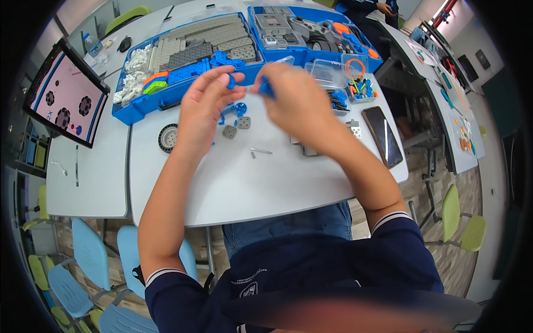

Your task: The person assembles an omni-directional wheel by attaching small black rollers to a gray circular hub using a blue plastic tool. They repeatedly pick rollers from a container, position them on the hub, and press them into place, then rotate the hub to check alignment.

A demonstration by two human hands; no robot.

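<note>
Both hands are raised just above the white table point(233, 188), close together in front of the open parts case. The left hand point(201, 105) pinches a small blue piece point(231, 80) between thumb and fingertips. The right hand point(294, 94) is blurred, its fingers curled around another small blue piece point(265, 87) that peeks out at its left edge; the two pieces are near each other but a small gap shows between them. On the table just under the hands lie a blue wheel-like part point(240, 108), two small grey square plates point(237, 127) side by side, and a thin metal pin point(260, 151) a little nearer the person. A grey tyre point(167, 137) lies to the left of the left hand. Behind the hands stands the blue case point(183, 61) with grey beams, white connectors and orange and green bits, and beside it a second blue tray point(311, 33) with grey and orange parts. A clear plastic box point(347, 77) with coloured small parts stands to the right, and a dark phone point(382, 136) lies flat near the table's right edge. A tablet point(66, 100) with a pink screen stands propped on the neighbouring table at the far left.
</note>
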